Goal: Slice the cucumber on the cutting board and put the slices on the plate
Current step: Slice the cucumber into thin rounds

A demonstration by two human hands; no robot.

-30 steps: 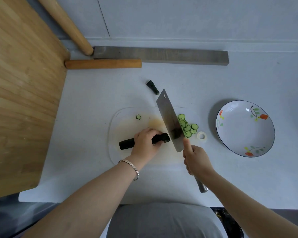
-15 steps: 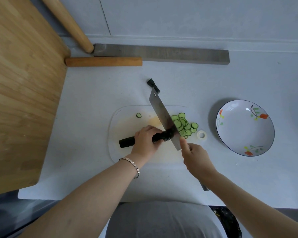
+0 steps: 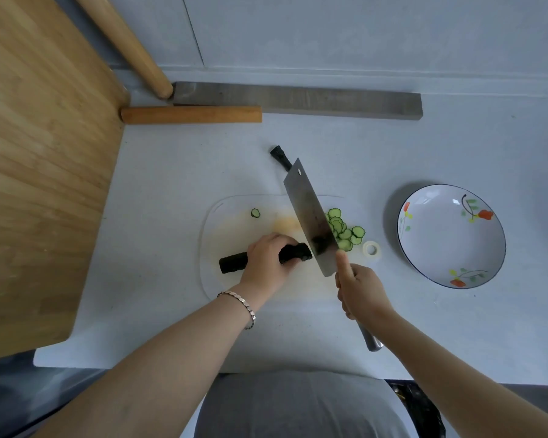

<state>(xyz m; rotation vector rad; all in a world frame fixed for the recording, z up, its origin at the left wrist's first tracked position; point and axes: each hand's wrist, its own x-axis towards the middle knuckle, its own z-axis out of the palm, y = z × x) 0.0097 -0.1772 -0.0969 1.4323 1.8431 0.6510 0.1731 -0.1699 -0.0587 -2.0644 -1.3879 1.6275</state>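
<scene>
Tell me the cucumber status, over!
Left hand holds cucumber on board. Right hand grips cleaver, blade at cut end. Slices piled right of blade, none on plate. Nothing blocking.

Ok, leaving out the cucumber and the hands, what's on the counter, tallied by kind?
Knife: 1
Board: 1
Plate: 1
Tape roll: 1
Grey bar: 1
Wood rods: 2
Wood panel: 1
Total: 8
</scene>
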